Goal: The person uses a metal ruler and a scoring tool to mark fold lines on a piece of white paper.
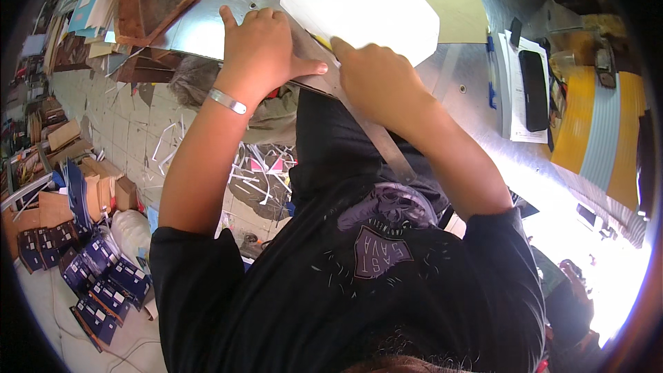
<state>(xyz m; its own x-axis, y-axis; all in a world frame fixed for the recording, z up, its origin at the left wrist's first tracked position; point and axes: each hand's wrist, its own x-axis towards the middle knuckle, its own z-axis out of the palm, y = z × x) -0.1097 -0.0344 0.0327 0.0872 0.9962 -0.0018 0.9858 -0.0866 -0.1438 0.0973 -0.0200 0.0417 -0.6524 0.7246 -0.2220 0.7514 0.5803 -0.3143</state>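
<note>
A long metal ruler [390, 152] lies slantwise over the table's near edge, its lower end jutting out toward my lap. My left hand [261, 48] presses down on the table beside the ruler's upper part, fingers stretched and thumb reaching across the ruler. Closed around a slim yellow cutter knife [322, 42], my right hand [380, 79] rests along the ruler's right side with its index finger extended. Most of the knife is hidden under that hand. A white sheet with angled corners [362, 3] lies just beyond my right hand, partly under it.
Left on the metal table [449, 72] stands a brown wooden holder [155, 0] near stacked papers. At right are a blue pen [492, 72], a black phone [532, 90] on papers, and yellow-grey ribbed strips [597, 131]. Paper offcuts [259, 179] litter the floor; dark blue folders [103, 276] lie lower left.
</note>
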